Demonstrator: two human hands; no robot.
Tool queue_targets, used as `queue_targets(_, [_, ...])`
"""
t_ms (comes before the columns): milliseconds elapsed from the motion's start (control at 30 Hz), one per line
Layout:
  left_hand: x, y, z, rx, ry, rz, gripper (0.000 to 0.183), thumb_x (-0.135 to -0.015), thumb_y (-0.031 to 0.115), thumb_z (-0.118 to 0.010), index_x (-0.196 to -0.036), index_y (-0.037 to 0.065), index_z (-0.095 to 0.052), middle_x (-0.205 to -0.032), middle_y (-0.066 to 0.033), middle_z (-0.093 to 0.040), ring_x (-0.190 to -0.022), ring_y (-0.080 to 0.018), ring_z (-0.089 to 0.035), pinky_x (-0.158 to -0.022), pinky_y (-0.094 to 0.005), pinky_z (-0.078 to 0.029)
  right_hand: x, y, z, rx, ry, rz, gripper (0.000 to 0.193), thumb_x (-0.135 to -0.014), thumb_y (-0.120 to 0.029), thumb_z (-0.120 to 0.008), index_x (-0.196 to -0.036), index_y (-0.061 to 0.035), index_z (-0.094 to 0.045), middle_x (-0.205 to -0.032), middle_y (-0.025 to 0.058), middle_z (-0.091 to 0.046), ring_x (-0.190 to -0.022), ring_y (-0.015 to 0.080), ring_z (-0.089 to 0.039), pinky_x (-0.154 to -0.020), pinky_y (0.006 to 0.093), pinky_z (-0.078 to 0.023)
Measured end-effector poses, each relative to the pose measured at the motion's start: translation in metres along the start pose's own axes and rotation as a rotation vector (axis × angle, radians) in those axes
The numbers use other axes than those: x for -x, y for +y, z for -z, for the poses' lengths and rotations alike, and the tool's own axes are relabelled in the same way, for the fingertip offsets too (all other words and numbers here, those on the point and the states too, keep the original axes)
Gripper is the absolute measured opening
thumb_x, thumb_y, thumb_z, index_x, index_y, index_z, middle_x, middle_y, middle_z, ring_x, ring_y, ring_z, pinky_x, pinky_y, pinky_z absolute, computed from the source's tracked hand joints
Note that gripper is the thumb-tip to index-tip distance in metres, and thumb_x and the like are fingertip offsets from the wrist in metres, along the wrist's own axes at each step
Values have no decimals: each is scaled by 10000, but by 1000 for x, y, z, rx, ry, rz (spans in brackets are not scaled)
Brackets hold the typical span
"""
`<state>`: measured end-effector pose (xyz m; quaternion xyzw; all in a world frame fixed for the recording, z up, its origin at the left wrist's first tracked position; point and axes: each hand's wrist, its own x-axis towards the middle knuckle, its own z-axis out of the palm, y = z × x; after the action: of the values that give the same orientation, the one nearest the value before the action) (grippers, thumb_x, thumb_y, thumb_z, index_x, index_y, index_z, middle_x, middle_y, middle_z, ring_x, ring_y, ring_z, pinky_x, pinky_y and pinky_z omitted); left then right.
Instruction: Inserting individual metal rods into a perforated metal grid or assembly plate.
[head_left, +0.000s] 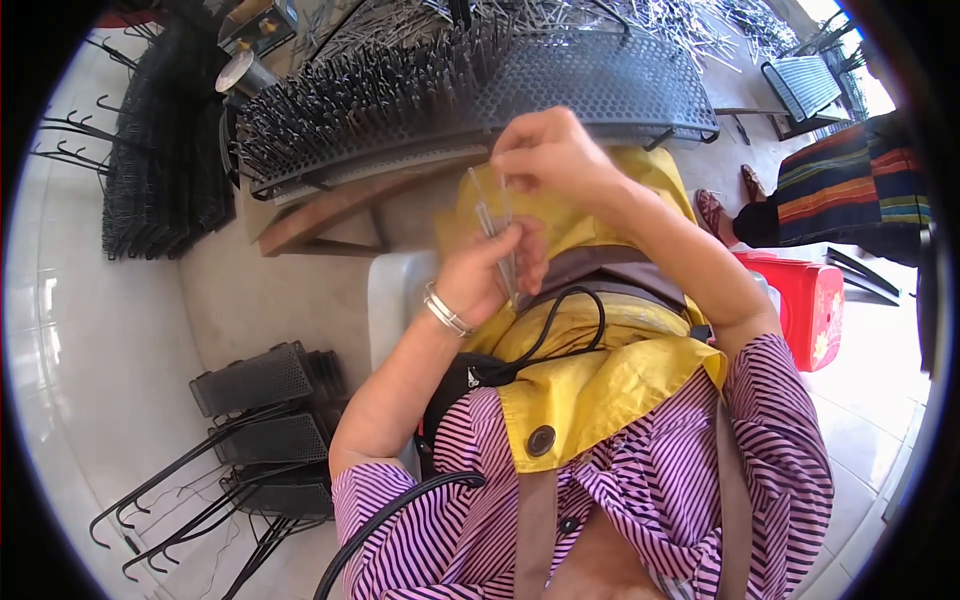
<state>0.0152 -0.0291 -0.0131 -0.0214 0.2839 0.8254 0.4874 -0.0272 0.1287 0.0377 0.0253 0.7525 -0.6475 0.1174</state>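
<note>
My left hand [500, 262], with bracelets at its wrist, is closed round a few thin silver metal rods [487, 220] that stick up past the fingers over my lap. Just above it is my right hand [552, 155], slightly blurred, its fingers pinched at the top of one thin rod. Beyond both hands stands a long black perforated metal rack [600, 90]. Its left half is crowded with dark, thin upright pieces [350, 105]; the holes on the right half show bare.
A pile of loose silver rods [660, 25] lies behind the rack. A spool [240, 72] stands at its left end. Black hooked racks [265, 440] are stacked at lower left. To the right are a red plastic stool [810, 310] and another person in a striped skirt [840, 185].
</note>
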Motion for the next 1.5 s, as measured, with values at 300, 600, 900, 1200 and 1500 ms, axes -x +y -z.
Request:
queue_targets(300, [-4, -13, 11, 27, 164, 34, 197, -838, 139, -439, -988, 16, -472, -785, -98, -557, -695, -214, -539, -574, -319, -450, -32, -15, 17, -128, 483, 438, 127, -745, -14, -566, -845, 62, -547, -683, 97, -591, -569, 127, -576, -504, 227, -487])
queue_targets(600, [-5, -10, 14, 82, 131, 33, 191, -837, 142, -442, -976, 17, -479, -790, -100, -553, -697, -218, -542, -582, -326, -458, -52, -2, 3, 349, 377, 653, 117, -731, -34, -572, -845, -10, -584, -678, 75, -601, -597, 125, -592, -528, 223, -470])
queue_targets(900, [-2, -6, 8, 97, 97, 23, 184, -838, 146, -439, -964, 19, -483, -794, -103, -552, -705, -222, -536, -582, -325, -448, -54, -2, -2, 917, 295, 626, 163, -715, -142, -585, -793, 1, -573, -687, 162, -573, -630, 295, -565, -542, 339, -452])
queue_targets(1200, [-1, -5, -3, 42, -145, 100, 177, -838, 173, -454, -931, 29, -496, -767, -98, -548, -658, -206, -547, -540, -300, -448, 5, 7, -10, 54, -135, 34, 101, -722, -72, -569, -727, 27, -586, -571, 27, -557, -466, 51, -486, -423, 202, -390])
queue_targets(1500, [-4, -23, 11, 71, 161, -5, 181, -829, 76, -434, -996, 12, -464, -829, -114, -532, -750, -229, -546, -632, -334, -473, -6, -1, 29, -117, 381, 187, 98, -767, -59, -548, -773, 36, -571, -636, 76, -587, -518, 101, -549, -456, 203, -448])
